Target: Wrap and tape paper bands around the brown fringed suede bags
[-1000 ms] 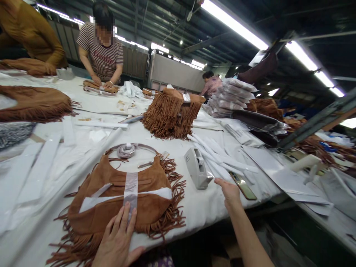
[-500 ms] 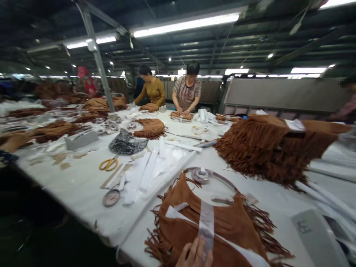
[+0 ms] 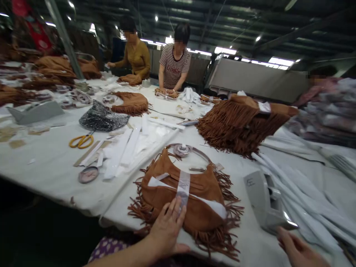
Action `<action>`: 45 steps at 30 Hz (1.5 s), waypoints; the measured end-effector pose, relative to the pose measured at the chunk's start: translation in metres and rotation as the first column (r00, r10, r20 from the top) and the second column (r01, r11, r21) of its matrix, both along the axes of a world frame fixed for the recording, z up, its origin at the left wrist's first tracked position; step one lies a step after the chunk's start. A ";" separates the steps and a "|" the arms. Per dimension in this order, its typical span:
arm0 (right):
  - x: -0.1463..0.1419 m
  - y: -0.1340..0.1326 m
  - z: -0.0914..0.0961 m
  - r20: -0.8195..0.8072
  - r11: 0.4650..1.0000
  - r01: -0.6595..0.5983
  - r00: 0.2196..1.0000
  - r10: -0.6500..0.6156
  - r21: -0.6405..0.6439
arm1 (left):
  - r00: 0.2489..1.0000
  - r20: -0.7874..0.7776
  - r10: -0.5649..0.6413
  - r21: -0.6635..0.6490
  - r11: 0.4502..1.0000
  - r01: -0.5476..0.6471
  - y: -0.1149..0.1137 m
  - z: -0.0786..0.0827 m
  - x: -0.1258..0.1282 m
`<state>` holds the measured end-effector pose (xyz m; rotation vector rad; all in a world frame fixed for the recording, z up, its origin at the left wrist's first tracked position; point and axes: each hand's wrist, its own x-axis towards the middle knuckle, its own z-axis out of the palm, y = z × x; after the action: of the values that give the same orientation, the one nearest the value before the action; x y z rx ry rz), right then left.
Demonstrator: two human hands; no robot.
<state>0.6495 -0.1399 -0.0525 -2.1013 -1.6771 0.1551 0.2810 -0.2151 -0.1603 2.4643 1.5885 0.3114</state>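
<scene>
A brown suede fringed bag (image 3: 205, 189) lies flat on the white table in front of me, wrapped with white paper and a clear tape strip (image 3: 183, 186) running down its middle. My left hand (image 3: 167, 230) lies flat on the bag's near edge, fingers stretched onto the tape. My right hand (image 3: 299, 250) hovers at the lower right, fingers loosely spread, just below a grey tape dispenser (image 3: 264, 202) and holding nothing that I can see.
A pile of fringed bags (image 3: 241, 124) sits behind the dispenser. White paper strips (image 3: 130, 146), yellow scissors (image 3: 81, 141) and a round tape roll (image 3: 88, 174) lie to the left. Two people (image 3: 172, 63) work at the far side; another person (image 3: 319, 83) is at right.
The view swung left and then partly back right. My left hand stayed on the bag's tape. My right hand left the view and now shows again by the dispenser.
</scene>
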 end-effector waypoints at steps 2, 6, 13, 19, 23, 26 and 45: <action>-0.030 0.004 0.020 -0.131 0.986 -0.128 0.985 0.113 -0.110 | 1.000 0.000 0.000 -0.025 1.000 0.000 0.001 -0.002 0.003; -0.123 0.028 0.051 -0.278 0.649 -0.722 0.691 0.667 -0.240 | 1.000 -0.006 0.004 -0.033 0.999 -0.004 0.000 -0.003 0.003; -0.220 0.074 0.063 -0.070 0.066 -0.875 0.113 0.991 -0.480 | 0.999 0.027 0.021 -0.018 1.000 -0.021 -0.002 -0.006 0.004; -0.267 0.094 0.047 0.159 0.110 -0.679 -0.010 0.987 -0.725 | 1.000 0.016 0.024 -0.016 1.000 -0.024 -0.001 -0.006 0.005; -0.284 0.097 0.033 0.226 0.149 -0.636 -0.041 0.973 -0.757 | 1.000 0.008 0.028 -0.031 0.999 -0.028 0.000 -0.006 0.005; -0.288 0.099 0.025 0.251 0.164 -0.631 -0.051 0.967 -0.758 | 0.999 0.038 0.023 -0.025 0.999 -0.023 -0.001 -0.006 0.004; -0.279 0.133 -0.006 0.163 0.118 -0.657 -0.007 0.987 -0.744 | 0.996 0.085 0.023 0.002 1.000 -0.023 0.000 -0.011 0.006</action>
<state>0.3709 -0.0065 -0.0587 -0.7730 -3.6175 0.2200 0.2871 -0.2156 -0.1711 2.4022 1.5837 0.4171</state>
